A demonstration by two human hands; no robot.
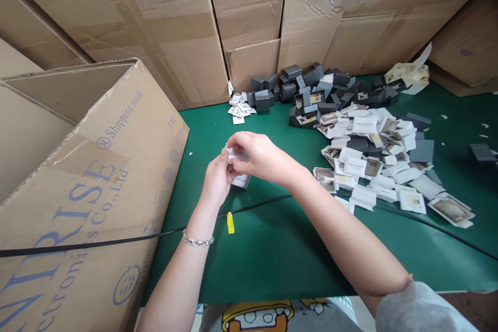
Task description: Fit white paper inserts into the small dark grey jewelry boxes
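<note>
Both of my hands meet over the green table [272, 249] and hold one small white paper box [238, 168] between them. My left hand [216, 179] grips it from below, with a silver bracelet on that wrist. My right hand [260, 155] pinches its top edge from above. To the right lies a heap of white and beige paper boxes and sleeves [373, 166]. Behind that heap is a pile of small dark grey boxes [311, 91].
A large open cardboard carton [89, 176] with blue print stands at the left. Stacked cartons [249, 15] wall off the back. A black cable [257, 205] with a yellow tag [230, 222] crosses the table. A few small white slips [240, 109] lie at the back.
</note>
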